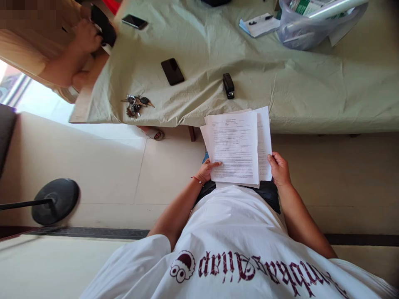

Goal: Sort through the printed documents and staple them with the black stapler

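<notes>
Several loose printed sheets of paper (234,149) are held over my lap, fanned unevenly, their far edges reaching the table's edge. My left hand (208,169) grips the stack's left side, thumb on top of the front sheet and the other fingers hidden beneath. At the right edge, my right hand (278,168) pinches a sheet that sticks out from under the front one. Just beyond the papers, a black stapler (228,86) lies on the cloth-covered table (311,95).
Keys (137,104), a black phone (172,71) and another phone (134,21) lie on the table's left half. A plastic bag (307,31) and a notepad (260,25) are at the far right. Another person's hand (88,36) shows at upper left. A round black stand base (56,201) is on the floor.
</notes>
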Tool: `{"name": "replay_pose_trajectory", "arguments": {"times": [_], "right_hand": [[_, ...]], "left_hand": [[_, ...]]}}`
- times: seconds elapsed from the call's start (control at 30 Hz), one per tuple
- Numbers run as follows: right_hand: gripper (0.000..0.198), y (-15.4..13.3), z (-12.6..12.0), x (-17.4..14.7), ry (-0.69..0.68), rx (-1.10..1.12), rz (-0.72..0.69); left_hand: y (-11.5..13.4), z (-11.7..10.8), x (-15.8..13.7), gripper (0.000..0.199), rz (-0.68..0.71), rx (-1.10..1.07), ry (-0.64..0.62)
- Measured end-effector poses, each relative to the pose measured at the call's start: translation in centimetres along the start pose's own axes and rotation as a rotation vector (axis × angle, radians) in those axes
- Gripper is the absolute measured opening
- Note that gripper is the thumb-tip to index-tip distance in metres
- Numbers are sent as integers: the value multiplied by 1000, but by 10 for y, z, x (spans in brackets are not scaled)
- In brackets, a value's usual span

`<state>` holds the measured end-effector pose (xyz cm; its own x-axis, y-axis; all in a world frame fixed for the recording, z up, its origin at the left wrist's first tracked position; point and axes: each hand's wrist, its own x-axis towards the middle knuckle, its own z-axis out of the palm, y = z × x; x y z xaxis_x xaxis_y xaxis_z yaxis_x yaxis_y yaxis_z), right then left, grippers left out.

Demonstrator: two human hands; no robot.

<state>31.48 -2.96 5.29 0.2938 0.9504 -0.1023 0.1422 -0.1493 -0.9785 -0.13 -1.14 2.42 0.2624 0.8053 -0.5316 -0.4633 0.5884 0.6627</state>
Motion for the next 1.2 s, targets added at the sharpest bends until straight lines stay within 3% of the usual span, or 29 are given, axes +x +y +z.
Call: {"name": "replay_pose_trajectory", "arguments": {"times": [0.13,0.3,0.43,0.6,0.8,1.0,1.1,1.2], "right_hand": [[40,-7,4,-4,-22,-113,-69],[33,-30,22,-21,-144,-263,-161],[28,-44,38,-33,-285,-347,-224],[27,-50,44,-38,-436,-307,-276],[34,-40,35,-34,-375,-229,-191],[35,-28,34,-23,-86,-486,-312],[46,-19,34,-16,-34,-560,-147],[47,-9,33,-12,-100,-472,39]], "left_hand": [[0,0,0,55,5,-10,-15],[-1,0,1,60,21,-8,-25],[-1,0,0,76,20,-5,-22],[-1,0,1,84,7,-11,-11],[-2,-1,1,82,13,-7,-26],[-2,-2,2,70,7,0,-33],[-3,-3,3,60,-2,12,-33],[-3,-4,3,61,-5,15,-43]]}}
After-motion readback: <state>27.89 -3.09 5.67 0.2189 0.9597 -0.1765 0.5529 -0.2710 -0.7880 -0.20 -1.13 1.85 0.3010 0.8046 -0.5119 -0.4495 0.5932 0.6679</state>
